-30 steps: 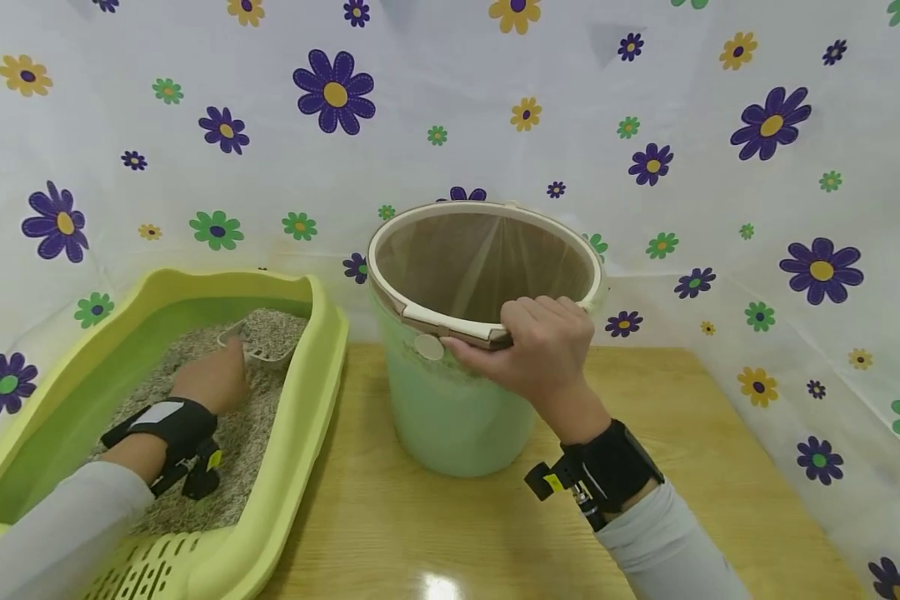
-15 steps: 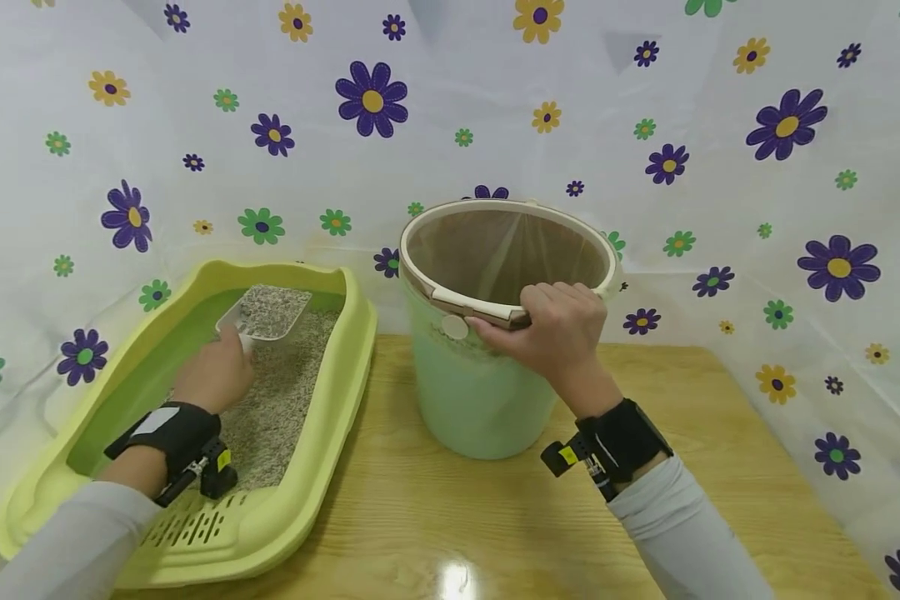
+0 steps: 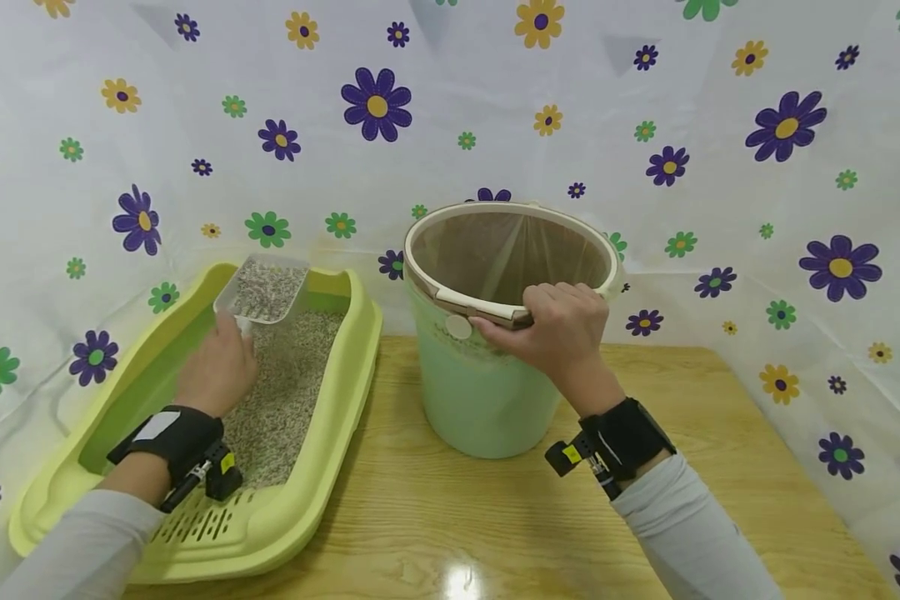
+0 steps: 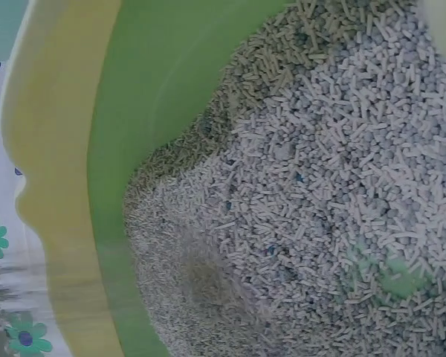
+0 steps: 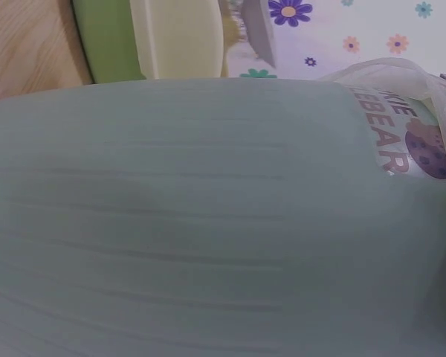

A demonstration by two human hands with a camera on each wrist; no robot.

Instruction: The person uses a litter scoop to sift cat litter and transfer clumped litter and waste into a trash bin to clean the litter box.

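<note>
The scoop (image 3: pixel 262 289), heaped with litter, hangs above the far end of the litter tray (image 3: pixel 345 392), left of centre in the head view. The left hand (image 3: pixel 217 371) grips its handle. A tilt on the way across would likely spill pellets onto the wooden table (image 3: pixel 495 517). The right hand (image 3: pixel 551 333) clasps the rim of the green bucket (image 3: pixel 487 400) at centre; letting go could let it shift. Count: 1 scoop, 1 tray, 1 bucket, 2 hands.

Glossy wood table (image 3: pixel 435 517), smooth plastic tray (image 3: pixel 300 508), grainy litter (image 3: pixel 285 400).
</note>
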